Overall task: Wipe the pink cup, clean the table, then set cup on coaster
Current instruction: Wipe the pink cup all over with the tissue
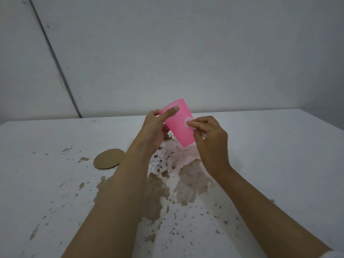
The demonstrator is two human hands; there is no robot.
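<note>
The pink cup is held tilted above the table, its wider end up and away from me. My left hand grips it from the left, thumb across its upper side. My right hand pinches a small white wipe and presses it against the cup's right side. A round brown cardboard coaster lies flat on the white table, left of my left forearm. Brown dirt patches and specks spread over the table below the cup.
A plain grey wall stands behind the table's far edge. A dark vertical strip runs down the wall at the left. Small white scraps lie on the table left of the coaster.
</note>
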